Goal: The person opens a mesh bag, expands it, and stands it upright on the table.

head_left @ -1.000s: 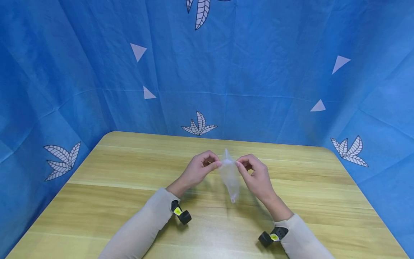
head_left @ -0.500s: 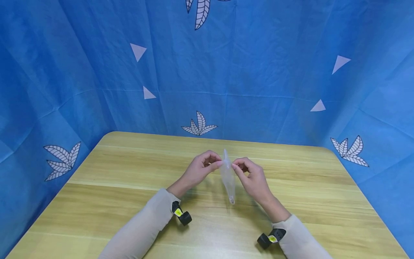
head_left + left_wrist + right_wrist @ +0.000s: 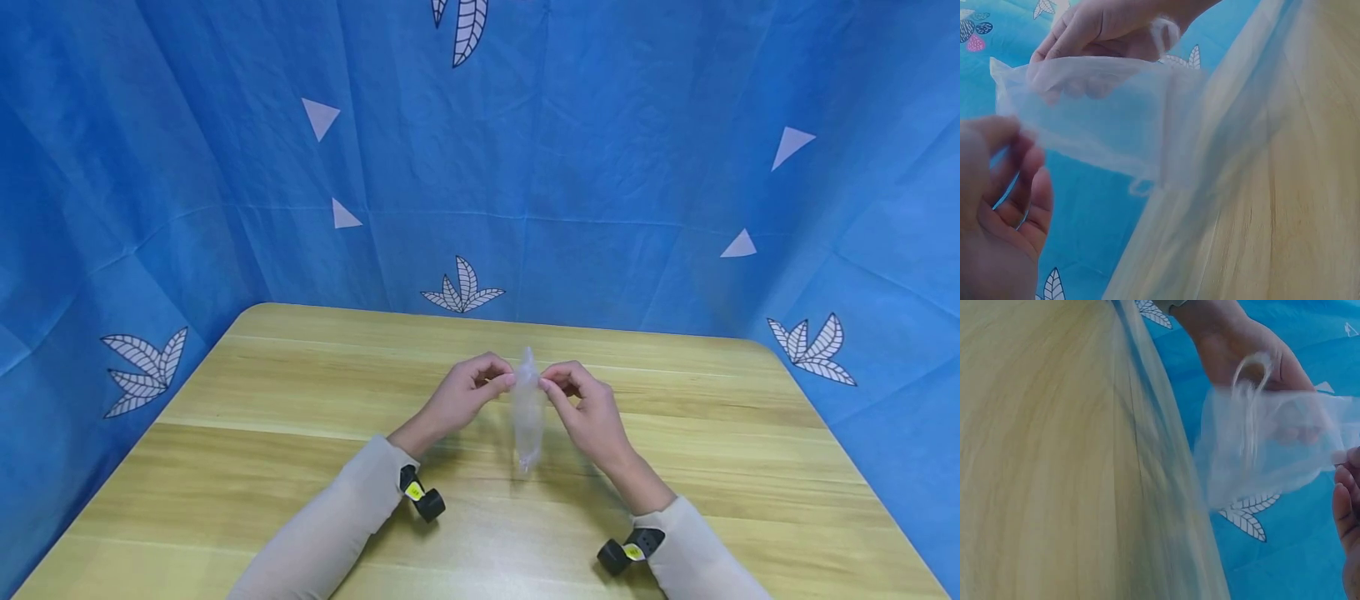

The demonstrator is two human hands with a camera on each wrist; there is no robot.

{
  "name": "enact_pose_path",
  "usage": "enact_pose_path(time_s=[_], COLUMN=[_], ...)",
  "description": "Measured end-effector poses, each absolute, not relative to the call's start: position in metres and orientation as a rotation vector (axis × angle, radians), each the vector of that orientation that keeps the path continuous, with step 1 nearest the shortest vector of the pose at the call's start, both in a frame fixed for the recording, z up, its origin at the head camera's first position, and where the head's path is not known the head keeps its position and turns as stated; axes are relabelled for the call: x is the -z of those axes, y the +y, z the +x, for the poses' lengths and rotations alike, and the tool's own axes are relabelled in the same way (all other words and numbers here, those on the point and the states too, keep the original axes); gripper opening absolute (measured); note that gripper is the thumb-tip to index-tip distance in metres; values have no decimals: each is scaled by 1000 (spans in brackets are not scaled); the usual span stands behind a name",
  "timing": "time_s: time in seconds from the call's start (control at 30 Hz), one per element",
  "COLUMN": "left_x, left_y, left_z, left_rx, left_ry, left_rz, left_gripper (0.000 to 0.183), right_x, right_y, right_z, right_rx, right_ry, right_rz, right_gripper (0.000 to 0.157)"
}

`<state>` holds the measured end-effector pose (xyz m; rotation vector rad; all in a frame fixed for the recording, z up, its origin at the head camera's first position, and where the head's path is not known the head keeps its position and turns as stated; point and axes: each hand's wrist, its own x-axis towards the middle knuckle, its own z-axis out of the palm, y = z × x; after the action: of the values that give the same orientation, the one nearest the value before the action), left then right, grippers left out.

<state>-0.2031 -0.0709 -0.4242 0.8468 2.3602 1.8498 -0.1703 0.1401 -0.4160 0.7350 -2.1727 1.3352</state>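
Observation:
A sheer white drawstring bag (image 3: pixel 528 425) hangs above the table between both hands, seen nearly edge-on in the head view. My left hand (image 3: pixel 461 396) pinches its left side near the upper end with thumb and fingers. Opposite it, my right hand (image 3: pixel 592 408) pinches the other side at about the same height. Through the thin mesh in the left wrist view, the bag (image 3: pixel 1097 119) looks spread out and flat, with the right hand's fingers showing behind it. A cord loop (image 3: pixel 1254 369) sticks out near the bag's lower end in the right wrist view.
The pale wooden table (image 3: pixel 300 467) stretches beneath both forearms. Blue cloth (image 3: pixel 600 167) with white leaf and triangle prints rises around its back and sides. Black wrist cameras (image 3: pixel 430 505) sit on straps over the light sleeves.
My right hand has shifted left, closer to the left hand, and the bag now looks narrower. Its lower end has swung to the left. The left hand has hardly moved.

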Motion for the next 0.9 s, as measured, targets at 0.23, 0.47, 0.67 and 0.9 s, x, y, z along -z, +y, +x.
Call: enact_pose_path(time_s=[0.23, 0.47, 0.67, 0.9], left_x=[424, 420, 421, 421], left_y=[-74, -75, -74, -73], left_z=[-206, -206, -206, -205], left_rx=[-1868, -1837, -1847, -1816], left_ry=[2420, 2575, 2547, 2553], left_rz=[848, 863, 889, 911], left_gripper=[18, 12, 11, 8], right_x=[414, 411, 411, 408], right_y=[144, 148, 148, 148], right_z=[-172, -175, -175, -173], right_rx=[-1290, -1213, -1216, -1142], right_ry=[-2160, -2115, -2213, -2423], right_rz=[725, 720, 662, 487], right_gripper=[12, 16, 14, 8])
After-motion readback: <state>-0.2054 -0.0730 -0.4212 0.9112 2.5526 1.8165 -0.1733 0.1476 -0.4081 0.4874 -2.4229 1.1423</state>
